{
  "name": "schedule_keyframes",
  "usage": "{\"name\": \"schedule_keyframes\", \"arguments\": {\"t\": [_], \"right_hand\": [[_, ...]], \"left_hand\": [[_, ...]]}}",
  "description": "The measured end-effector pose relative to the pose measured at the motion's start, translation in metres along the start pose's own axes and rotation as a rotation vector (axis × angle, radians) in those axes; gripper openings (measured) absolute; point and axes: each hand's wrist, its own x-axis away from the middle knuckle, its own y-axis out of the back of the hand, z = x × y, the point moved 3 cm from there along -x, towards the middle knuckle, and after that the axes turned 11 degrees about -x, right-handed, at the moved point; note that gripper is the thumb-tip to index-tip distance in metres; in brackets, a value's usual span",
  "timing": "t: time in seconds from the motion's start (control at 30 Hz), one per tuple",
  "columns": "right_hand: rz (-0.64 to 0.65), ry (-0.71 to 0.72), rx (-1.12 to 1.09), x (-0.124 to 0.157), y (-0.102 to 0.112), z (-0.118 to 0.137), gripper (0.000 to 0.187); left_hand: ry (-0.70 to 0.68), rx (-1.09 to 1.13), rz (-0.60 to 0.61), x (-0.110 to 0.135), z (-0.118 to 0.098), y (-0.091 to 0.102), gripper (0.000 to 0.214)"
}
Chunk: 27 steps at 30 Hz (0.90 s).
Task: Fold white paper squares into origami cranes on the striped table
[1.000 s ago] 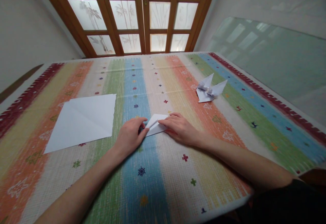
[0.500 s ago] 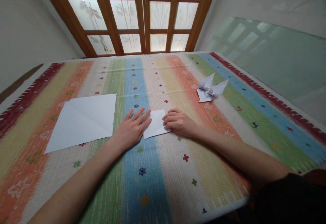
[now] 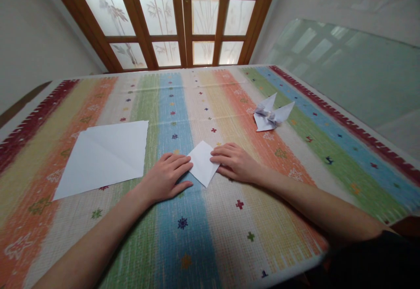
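A small folded white paper square (image 3: pixel 203 166) lies flat on the striped tablecloth (image 3: pixel 203 236), turned like a diamond with one corner toward me. My left hand (image 3: pixel 167 177) rests flat beside it, fingertips on its left corner, fingers stretched out. My right hand (image 3: pixel 234 162) lies on the cloth at its right corner, fingers extended and touching the paper's edge. Neither hand lifts the paper.
A larger creased white sheet (image 3: pixel 103 157) lies to the left. A finished white paper crane (image 3: pixel 271 114) sits at the right on the orange stripe. A wooden glazed door (image 3: pixel 183 17) stands behind the table, and a glass panel (image 3: pixel 354 74) leans on the right.
The small folded paper has been rotated from a square lying straight into a diamond position. Both hands shifted slightly toward me and now touch its side corners.
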Motion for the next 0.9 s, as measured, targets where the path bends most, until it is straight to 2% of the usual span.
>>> {"name": "schedule_keyframes", "arguments": {"t": [0.13,0.23,0.37,0.47,0.57,0.73,0.9], "right_hand": [[-0.047,0.021,0.042,-0.004,0.002,-0.018,0.022],[-0.068,0.003,0.032,-0.01,0.002,-0.031,0.026],[-0.129,0.013,-0.016,-0.013,0.003,-0.034,0.033],[-0.204,-0.002,-0.079,-0.01,0.007,-0.027,0.035],[-0.242,-0.071,-0.175,-0.005,0.012,-0.019,0.033],[-0.184,-0.212,-0.242,0.002,0.011,-0.016,0.025],[-0.159,-0.234,-0.25,0.007,0.007,-0.019,0.028]], "left_hand": [[-0.058,0.049,0.02,0.003,-0.022,0.007,0.038],[-0.071,0.131,0.002,-0.003,-0.028,0.01,0.042],[0.006,0.159,-0.071,-0.014,-0.013,0.006,0.05],[0.01,0.146,-0.011,-0.023,-0.002,-0.003,0.061],[-0.001,0.132,0.074,-0.029,-0.001,-0.011,0.058],[0.015,0.132,0.064,-0.031,-0.004,-0.013,0.047],[0.027,0.18,0.059,-0.029,-0.001,-0.012,0.044]]}}
